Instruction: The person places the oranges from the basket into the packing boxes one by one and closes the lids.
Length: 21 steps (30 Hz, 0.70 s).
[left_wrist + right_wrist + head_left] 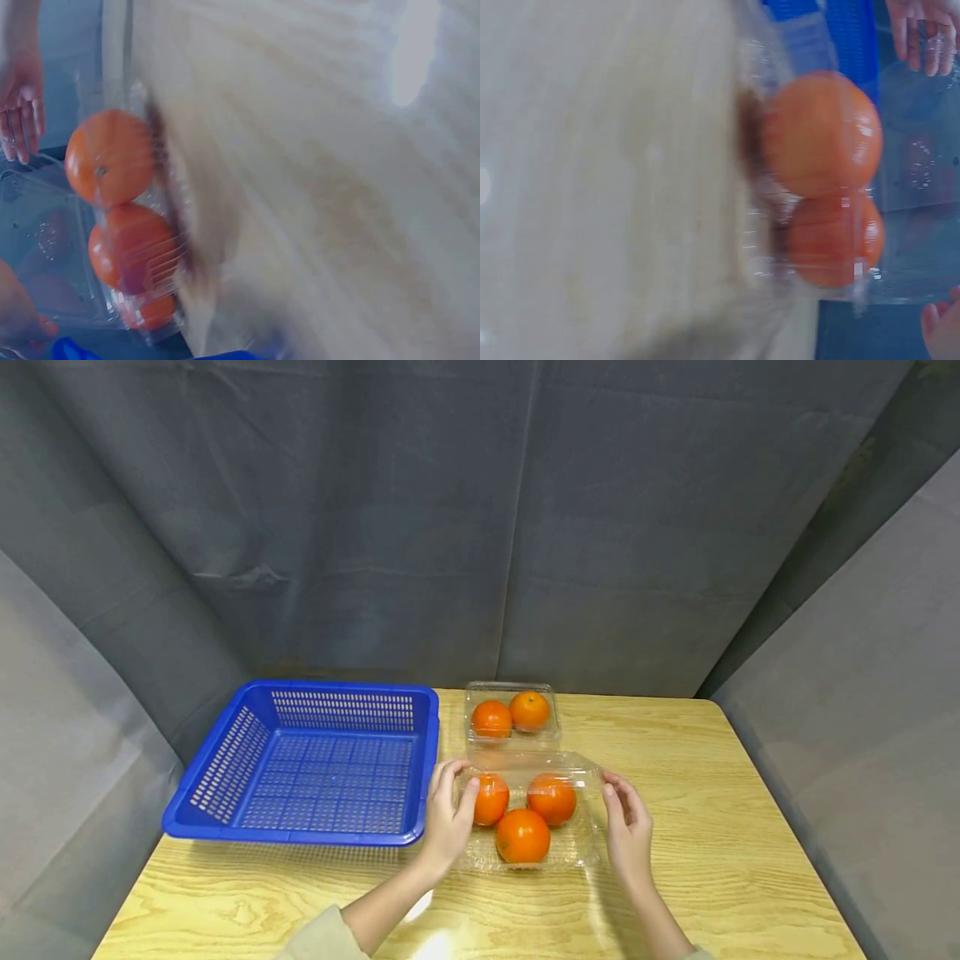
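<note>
Three oranges [522,836] sit in a clear plastic clamshell box [570,852] near the table's front. Its transparent lid [534,761] stands raised at the back, tilted over the fruit. My left hand [448,818] pinches the lid's left edge between thumb and fingers. At the lid's right edge, my right hand [628,831] does the same. The left wrist view has the left hand [19,311] at the lower left, and an orange [110,157] behind clear plastic. In the right wrist view only part of the right hand [943,330] shows, at the lower right.
A blue perforated basket [431,760] stands to the left, close to the left hand. Behind the box is another clear plastic box [553,710] with two oranges [529,711]. Grey cloth [405,527] hangs behind the wooden table [712,827].
</note>
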Each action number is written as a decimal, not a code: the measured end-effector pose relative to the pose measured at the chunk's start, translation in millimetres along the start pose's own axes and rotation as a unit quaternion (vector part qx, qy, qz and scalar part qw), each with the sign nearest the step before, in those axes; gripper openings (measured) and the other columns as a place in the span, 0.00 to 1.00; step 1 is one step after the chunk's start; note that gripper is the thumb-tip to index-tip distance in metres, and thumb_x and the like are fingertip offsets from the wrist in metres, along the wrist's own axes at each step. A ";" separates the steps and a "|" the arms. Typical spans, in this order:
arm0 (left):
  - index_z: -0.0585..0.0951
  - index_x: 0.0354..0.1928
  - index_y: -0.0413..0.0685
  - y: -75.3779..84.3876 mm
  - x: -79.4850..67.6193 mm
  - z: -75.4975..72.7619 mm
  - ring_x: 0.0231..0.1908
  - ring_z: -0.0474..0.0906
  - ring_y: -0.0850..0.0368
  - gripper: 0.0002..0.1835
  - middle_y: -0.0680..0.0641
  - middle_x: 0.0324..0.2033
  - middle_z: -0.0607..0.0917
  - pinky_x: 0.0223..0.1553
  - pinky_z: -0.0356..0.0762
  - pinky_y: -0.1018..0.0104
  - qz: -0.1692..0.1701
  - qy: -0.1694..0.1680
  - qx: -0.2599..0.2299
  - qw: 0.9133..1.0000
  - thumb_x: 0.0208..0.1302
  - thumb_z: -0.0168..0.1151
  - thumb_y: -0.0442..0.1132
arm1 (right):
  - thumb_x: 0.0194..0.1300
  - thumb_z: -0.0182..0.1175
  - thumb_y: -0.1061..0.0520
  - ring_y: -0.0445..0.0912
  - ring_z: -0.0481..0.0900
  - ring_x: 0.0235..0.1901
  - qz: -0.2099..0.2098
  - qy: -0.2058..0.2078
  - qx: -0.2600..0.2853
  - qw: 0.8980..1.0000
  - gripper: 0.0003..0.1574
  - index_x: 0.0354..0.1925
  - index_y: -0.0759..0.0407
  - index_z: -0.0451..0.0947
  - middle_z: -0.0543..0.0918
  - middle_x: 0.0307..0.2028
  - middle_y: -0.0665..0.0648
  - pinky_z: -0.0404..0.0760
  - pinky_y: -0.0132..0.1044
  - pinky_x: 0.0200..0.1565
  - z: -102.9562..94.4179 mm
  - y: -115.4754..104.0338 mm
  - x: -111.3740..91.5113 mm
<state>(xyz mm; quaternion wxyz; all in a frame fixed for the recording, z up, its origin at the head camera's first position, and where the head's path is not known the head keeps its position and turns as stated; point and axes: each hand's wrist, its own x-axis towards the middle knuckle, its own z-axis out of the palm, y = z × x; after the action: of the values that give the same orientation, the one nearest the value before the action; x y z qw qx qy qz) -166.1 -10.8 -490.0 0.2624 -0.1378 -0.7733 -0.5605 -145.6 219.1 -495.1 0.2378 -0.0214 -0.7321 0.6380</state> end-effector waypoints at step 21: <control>0.73 0.48 0.36 -32.3 -57.9 -5.7 0.55 0.66 0.47 0.18 0.39 0.52 0.70 0.57 0.64 0.60 0.080 -0.073 0.055 0.993 0.52 0.56 0.27 | 0.62 0.50 0.71 0.34 0.65 0.59 -0.028 -0.067 -0.021 0.997 0.22 0.56 0.72 0.67 0.70 0.57 0.69 0.62 0.22 0.57 -22.8 47.7 -47.0</control>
<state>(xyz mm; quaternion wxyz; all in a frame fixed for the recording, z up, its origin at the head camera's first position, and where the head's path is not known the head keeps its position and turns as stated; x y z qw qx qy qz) -133.3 -22.2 -546.8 0.2569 -0.2251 -0.8065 -0.4825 -108.4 233.3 -553.6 0.2056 0.0368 -0.7596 0.6160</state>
